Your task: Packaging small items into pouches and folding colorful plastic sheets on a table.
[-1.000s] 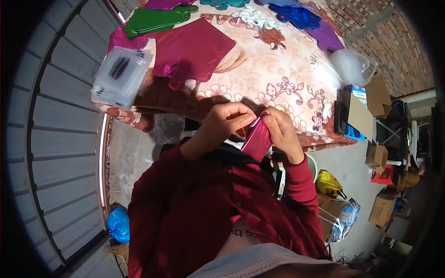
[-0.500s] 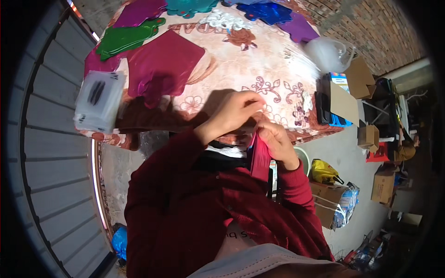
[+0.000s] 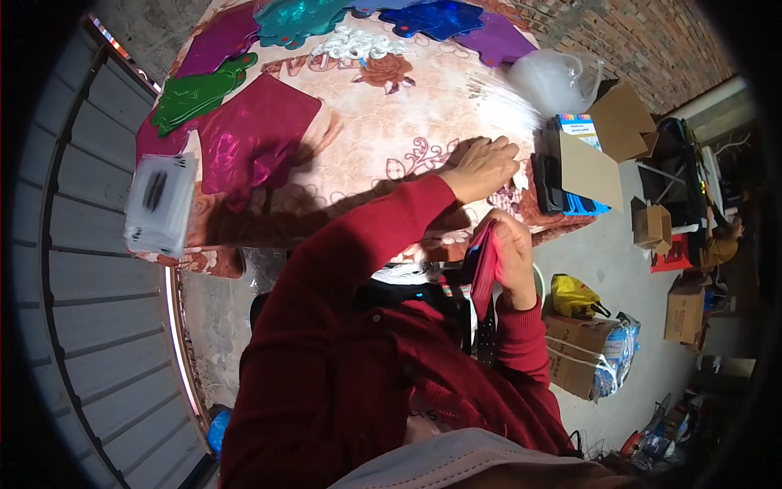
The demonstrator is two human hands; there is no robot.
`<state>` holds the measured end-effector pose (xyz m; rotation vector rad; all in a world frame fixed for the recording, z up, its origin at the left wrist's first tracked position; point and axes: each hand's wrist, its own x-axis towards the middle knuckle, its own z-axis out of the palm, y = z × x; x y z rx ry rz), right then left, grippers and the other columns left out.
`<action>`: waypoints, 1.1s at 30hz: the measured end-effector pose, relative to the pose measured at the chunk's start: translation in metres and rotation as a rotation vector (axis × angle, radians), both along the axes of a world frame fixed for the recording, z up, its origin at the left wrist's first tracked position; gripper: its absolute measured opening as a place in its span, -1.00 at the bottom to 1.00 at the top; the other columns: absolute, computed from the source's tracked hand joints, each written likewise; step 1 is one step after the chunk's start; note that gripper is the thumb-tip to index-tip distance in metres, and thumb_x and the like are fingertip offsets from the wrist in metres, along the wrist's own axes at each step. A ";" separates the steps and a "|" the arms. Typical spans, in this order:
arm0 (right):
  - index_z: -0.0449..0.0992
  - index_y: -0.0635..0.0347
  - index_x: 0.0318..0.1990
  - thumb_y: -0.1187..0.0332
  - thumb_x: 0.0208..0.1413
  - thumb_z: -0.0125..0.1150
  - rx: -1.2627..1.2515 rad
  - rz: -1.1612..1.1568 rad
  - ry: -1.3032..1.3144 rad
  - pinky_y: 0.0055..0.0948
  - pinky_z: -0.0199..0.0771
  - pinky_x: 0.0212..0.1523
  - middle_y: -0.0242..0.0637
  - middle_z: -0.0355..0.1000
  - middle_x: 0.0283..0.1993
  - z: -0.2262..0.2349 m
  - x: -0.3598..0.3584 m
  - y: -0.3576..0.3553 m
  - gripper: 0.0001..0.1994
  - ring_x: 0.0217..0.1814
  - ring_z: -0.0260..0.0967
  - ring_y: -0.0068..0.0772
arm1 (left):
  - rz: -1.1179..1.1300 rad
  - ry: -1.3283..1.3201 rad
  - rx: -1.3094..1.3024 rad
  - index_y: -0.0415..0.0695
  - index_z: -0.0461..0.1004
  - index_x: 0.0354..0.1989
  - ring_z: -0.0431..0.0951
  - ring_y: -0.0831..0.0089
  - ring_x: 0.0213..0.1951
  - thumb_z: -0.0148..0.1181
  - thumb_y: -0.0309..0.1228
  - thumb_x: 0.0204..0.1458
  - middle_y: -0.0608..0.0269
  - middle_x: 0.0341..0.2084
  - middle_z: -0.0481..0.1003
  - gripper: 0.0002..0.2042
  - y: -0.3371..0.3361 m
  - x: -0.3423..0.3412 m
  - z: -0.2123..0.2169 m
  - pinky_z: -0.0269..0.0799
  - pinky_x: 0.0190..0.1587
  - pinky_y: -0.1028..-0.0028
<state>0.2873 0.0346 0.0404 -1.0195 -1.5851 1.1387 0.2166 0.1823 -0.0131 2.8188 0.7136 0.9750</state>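
Observation:
My right hand, just off the table's front edge, is closed on a folded pink foil balloon that hangs down in front of my body. My left hand reaches across to the right side of the table, its fingers curled down close to the cloth. What lies under those fingertips is hidden. A flat magenta foil balloon rests on the left of the table. Behind it are flat green foil balloons, with teal ones and blue ones along the far edge.
A patterned cloth covers the table. Clear plastic packets lie at its left corner, and small white curled pieces lie far back. At right are a clear plastic bag and an open cardboard box. A yellow bag sits lower.
My left hand has moved right and away from the pink balloon, onto the table's right side. My right hand has shifted slightly right, still gripping the balloon. The view has turned a little.

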 end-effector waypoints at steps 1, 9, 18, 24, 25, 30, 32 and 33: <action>0.36 0.26 -0.47 -0.03 0.26 -0.14 0.008 -0.055 0.039 -0.64 0.22 -0.46 -0.39 0.33 -0.53 -0.004 0.003 0.003 -0.51 -0.50 0.24 -0.63 | -0.034 -0.078 0.008 -0.11 0.46 -0.50 0.40 0.31 -0.25 0.00 -0.44 -0.11 0.27 -0.42 0.36 -0.90 0.002 0.002 0.000 0.34 -0.25 0.29; 0.35 0.23 -0.40 0.20 0.33 -0.16 0.071 -0.234 0.213 -0.69 0.15 -0.43 -0.51 0.29 -0.49 -0.007 0.006 0.019 -0.67 -0.45 0.14 -0.77 | -0.068 -0.221 0.075 -0.14 0.38 -0.56 0.47 0.24 -0.33 0.08 -0.46 -0.18 0.22 -0.52 0.34 -0.96 0.009 0.005 -0.008 0.39 -0.30 0.28; 0.30 0.25 -0.47 0.26 0.31 -0.12 0.245 -0.242 -0.059 -0.63 0.08 -0.46 -0.48 0.14 -0.54 -0.010 0.006 0.021 -0.68 -0.48 0.04 -0.67 | -0.174 -0.513 -1.141 -0.30 0.46 -0.07 0.50 0.58 -0.25 0.04 -0.34 0.18 0.27 -0.27 0.53 -0.72 -0.044 -0.098 0.035 0.41 -0.19 0.56; 0.34 0.27 -0.41 0.31 0.25 -0.03 0.185 -0.134 -0.284 -0.48 0.19 -0.54 -0.25 0.17 -0.63 0.000 -0.019 0.025 -0.77 -0.59 0.11 -0.49 | -0.138 -0.482 -1.368 -0.34 0.48 -0.14 0.41 0.73 -0.32 0.03 -0.38 0.20 0.38 -0.33 0.52 -0.75 -0.086 -0.147 0.047 0.37 -0.24 0.67; 0.34 0.27 -0.41 0.31 0.25 -0.03 0.186 -0.124 -0.284 -0.48 0.19 -0.54 -0.25 0.17 -0.63 0.000 -0.023 0.025 -0.77 -0.59 0.11 -0.49 | -0.144 -0.503 -1.368 -0.34 0.49 -0.16 0.41 0.73 -0.32 0.04 -0.40 0.19 0.37 -0.35 0.52 -0.77 -0.089 -0.151 0.050 0.37 -0.24 0.67; 0.37 0.27 -0.37 0.32 0.24 -0.01 0.187 -0.011 -0.279 -0.45 0.20 -0.55 -0.16 0.22 -0.64 0.005 -0.040 0.023 -0.79 -0.62 0.14 -0.39 | -0.157 -0.549 -1.356 -0.34 0.50 -0.22 0.42 0.72 -0.33 0.07 -0.47 0.15 0.35 -0.39 0.52 -0.83 -0.099 -0.168 0.049 0.37 -0.28 0.66; 0.35 0.27 -0.40 0.31 0.26 -0.04 0.150 -0.006 -0.292 -0.52 0.15 -0.53 -0.28 0.18 -0.62 0.007 -0.047 0.022 -0.76 -0.58 0.08 -0.52 | -0.107 -0.604 -1.364 -0.33 0.50 -0.25 0.43 0.72 -0.37 0.06 -0.50 0.14 0.33 -0.40 0.52 -0.85 -0.104 -0.173 0.049 0.38 -0.32 0.65; 0.32 0.28 -0.42 0.30 0.28 -0.07 0.114 -0.011 -0.299 -0.59 0.11 -0.51 -0.41 0.14 -0.61 0.008 -0.050 0.022 -0.73 -0.53 0.03 -0.64 | -0.108 -0.611 -1.363 -0.33 0.50 -0.25 0.43 0.72 -0.37 0.06 -0.50 0.14 0.33 -0.40 0.52 -0.85 -0.106 -0.174 0.050 0.38 -0.32 0.65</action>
